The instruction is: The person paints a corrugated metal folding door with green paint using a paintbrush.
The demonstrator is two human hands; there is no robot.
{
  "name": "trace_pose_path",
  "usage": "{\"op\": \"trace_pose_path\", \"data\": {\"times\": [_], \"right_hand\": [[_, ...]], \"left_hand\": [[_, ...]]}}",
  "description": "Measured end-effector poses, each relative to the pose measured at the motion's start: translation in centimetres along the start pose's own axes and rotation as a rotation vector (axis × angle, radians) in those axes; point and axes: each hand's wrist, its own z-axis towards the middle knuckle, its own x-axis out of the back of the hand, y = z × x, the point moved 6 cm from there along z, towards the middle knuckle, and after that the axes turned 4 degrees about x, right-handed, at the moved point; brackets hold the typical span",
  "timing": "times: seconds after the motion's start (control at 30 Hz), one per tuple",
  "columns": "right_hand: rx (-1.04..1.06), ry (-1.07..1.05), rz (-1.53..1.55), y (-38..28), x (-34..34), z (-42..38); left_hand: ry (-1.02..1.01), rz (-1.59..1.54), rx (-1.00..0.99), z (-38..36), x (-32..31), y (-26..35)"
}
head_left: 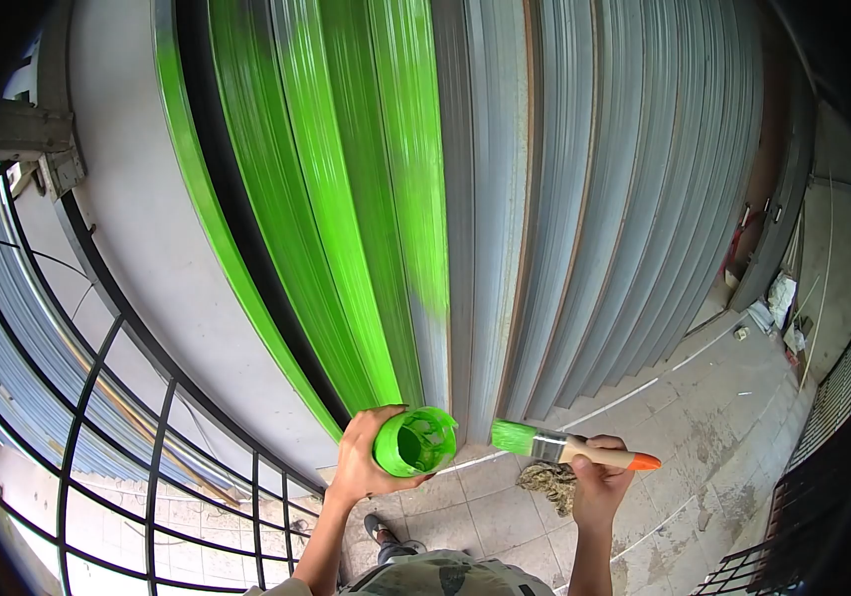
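My left hand [364,459] is wrapped round a green-smeared paint cup [413,443], its open top showing green paint inside. To the right, my right hand [599,479] grips a paintbrush [549,444] by its wooden, orange-tipped handle; the green-coated bristles point left towards the cup without touching it. In front stands a folding metal shutter [505,199]. Its left slats [346,199] are bright green, and one slat near the middle is green above and bare grey lower down. The slats further right are grey.
A black metal grille [107,348] curves along the lower left beside a white wall [137,179]. A crumpled rag [547,484] lies on the tiled floor [684,447]. Dark grating stands at the lower right. White scraps [781,298] lie by the right wall.
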Motion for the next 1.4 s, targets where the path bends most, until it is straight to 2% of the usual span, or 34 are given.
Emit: {"op": "trace_pose_path", "data": {"times": [0.17,0.37,0.5,0.73,0.97,1.23,1.33,1.4], "right_hand": [[0.160,-0.456,-0.339,-2.9,-7.0,0.9],[0.115,-0.710,-0.569,-2.5,-10.1,0.9],[0.138,-0.888,-0.606,-1.1,-10.8,0.7],[0.124,-0.996,-0.570,-0.1,-11.3,-0.2],[0.139,-1.065,-0.568,0.4,-11.7,-1.5],[0.136,-1.162,-0.545,0.9,-12.5,-2.3],[0.070,-1.254,-0.602,1.0,-12.8,-2.4],[0.074,-1.173,-0.533,1.3,-12.5,-2.1]], "left_hand": [[-0.107,0.019,-0.096,0.7,-0.8,2.1],[-0.184,0.055,-0.139,0.8,-1.1,3.3],[-0.297,0.013,-0.134,0.9,-1.3,3.9],[-0.550,-0.184,-0.119,0.9,-1.9,3.9],[-0.745,-0.242,-0.093,0.5,-2.0,3.5],[-0.805,-0.238,-0.083,0.2,-2.0,3.2],[-0.825,-0.246,-0.085,0.0,-2.0,3.4],[-0.836,-0.272,-0.056,-0.1,-1.9,3.1]]}}
